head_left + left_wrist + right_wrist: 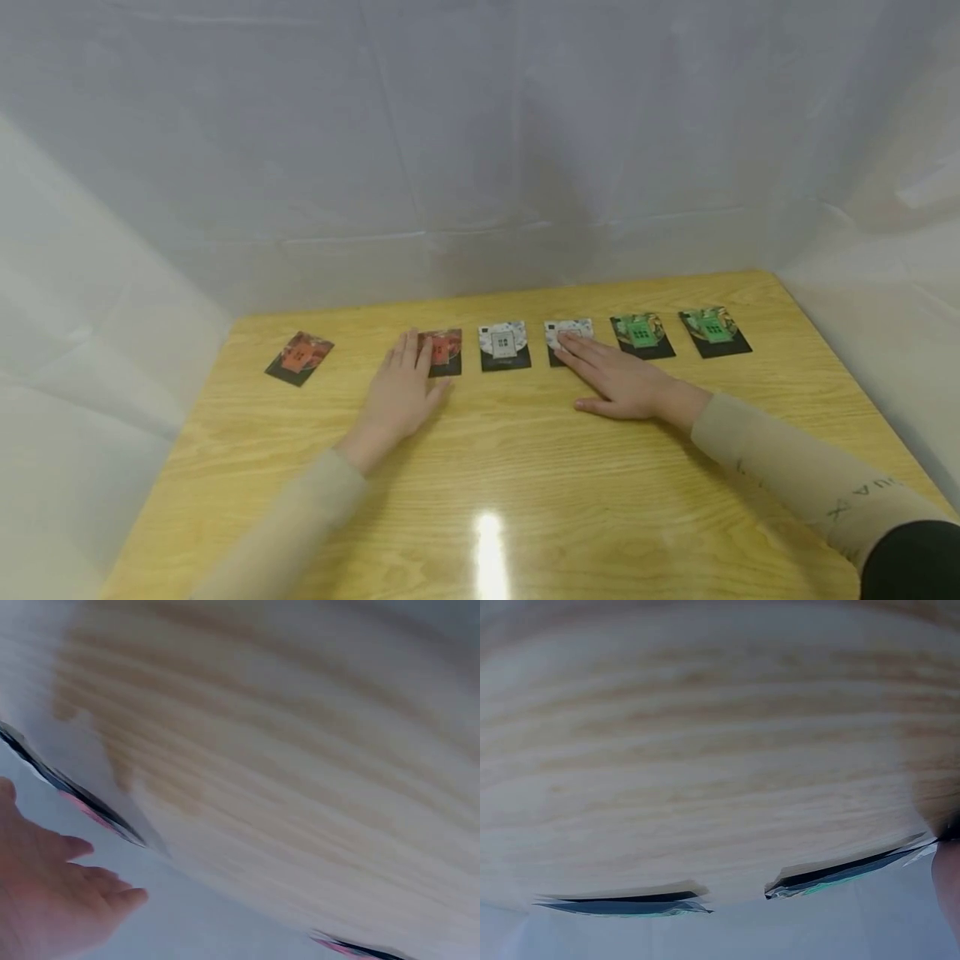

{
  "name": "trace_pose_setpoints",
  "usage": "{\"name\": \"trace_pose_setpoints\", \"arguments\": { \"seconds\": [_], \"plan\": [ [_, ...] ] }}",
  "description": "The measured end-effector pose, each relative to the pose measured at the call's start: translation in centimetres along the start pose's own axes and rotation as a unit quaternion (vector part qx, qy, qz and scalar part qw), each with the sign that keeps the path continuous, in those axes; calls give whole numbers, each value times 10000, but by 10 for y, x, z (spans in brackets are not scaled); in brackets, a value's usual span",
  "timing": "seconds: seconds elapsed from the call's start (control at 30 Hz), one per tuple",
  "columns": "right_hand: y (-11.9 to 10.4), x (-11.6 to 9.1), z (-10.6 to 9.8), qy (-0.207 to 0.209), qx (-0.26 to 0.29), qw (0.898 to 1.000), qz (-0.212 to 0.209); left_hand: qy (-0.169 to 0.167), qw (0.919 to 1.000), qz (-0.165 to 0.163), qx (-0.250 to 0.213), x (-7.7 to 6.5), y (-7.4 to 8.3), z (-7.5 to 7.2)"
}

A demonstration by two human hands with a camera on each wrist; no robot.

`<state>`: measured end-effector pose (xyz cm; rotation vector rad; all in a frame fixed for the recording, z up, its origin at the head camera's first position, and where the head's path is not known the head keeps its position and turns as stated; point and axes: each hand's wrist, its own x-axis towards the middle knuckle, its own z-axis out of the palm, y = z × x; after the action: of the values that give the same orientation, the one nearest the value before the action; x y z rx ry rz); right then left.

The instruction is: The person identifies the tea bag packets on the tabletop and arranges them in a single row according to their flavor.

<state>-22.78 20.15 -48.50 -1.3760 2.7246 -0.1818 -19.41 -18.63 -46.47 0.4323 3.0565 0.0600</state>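
Observation:
Small flat packets with black lower ends lie in a row along the far part of a wooden table. My left hand (401, 385) rests flat with straight fingers over the left edge of a red packet (447, 354); in the left wrist view this hand (56, 892) shows at lower left. A white packet (503, 346) lies between my hands. On a second white packet (558, 331) lie the outstretched fingers of my right hand (618, 379), partly hiding it. Only a sliver of the right hand (949, 889) shows in the right wrist view.
Another red packet (299, 358) lies tilted at the far left. Two green packets, one nearer (642, 335) and one farther right (715, 332), end the row. A pale curtain (465, 150) hangs behind the wooden table (480, 467) and at its sides.

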Motion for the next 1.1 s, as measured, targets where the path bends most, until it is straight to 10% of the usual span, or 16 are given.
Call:
{"name": "trace_pose_setpoints", "arguments": {
  "seconds": [0.67, 1.1],
  "plan": [
    [1, 1, 1, 64, -35, 10000, -56, 290, 9970, 665, 284, -28, -127, -5],
    [2, 0, 3, 21, -40, 10000, 8, 161, 9981, 541, 252, -44, -167, -7]
  ]
}}
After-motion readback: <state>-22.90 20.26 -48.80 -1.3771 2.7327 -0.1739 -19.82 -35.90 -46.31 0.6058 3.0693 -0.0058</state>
